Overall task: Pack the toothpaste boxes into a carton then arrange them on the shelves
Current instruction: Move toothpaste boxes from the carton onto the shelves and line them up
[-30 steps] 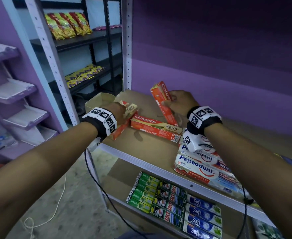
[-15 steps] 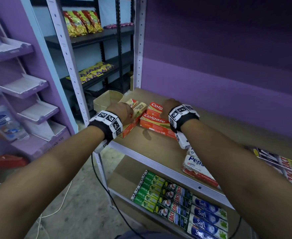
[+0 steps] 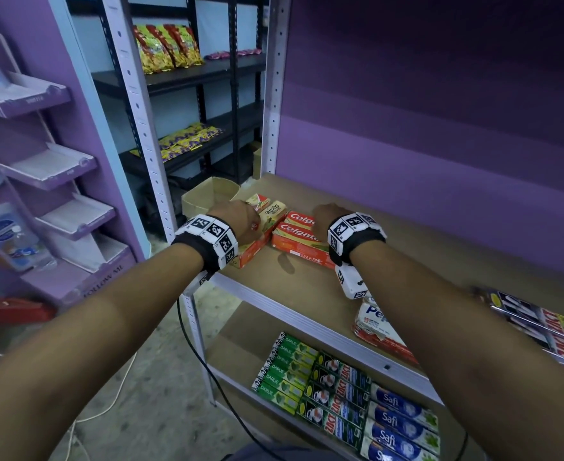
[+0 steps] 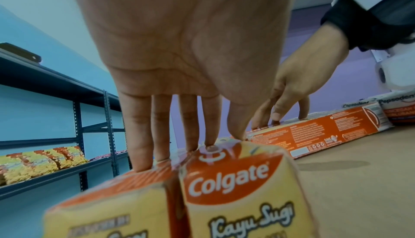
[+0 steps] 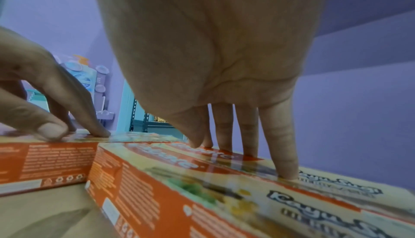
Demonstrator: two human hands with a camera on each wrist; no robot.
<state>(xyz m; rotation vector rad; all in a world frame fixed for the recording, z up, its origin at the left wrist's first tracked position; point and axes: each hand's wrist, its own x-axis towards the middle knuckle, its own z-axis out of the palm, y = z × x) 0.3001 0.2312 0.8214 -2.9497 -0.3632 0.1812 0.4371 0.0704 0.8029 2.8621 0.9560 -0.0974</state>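
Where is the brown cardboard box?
In the head view, the open cardboard carton sits at the far left corner of the wooden shelf, just beyond the left hand and the Colgate boxes it presses on.

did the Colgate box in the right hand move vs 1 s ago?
Yes. The right hand brought it down from tilted in the air onto the shelf, flat beside the other Colgate box.
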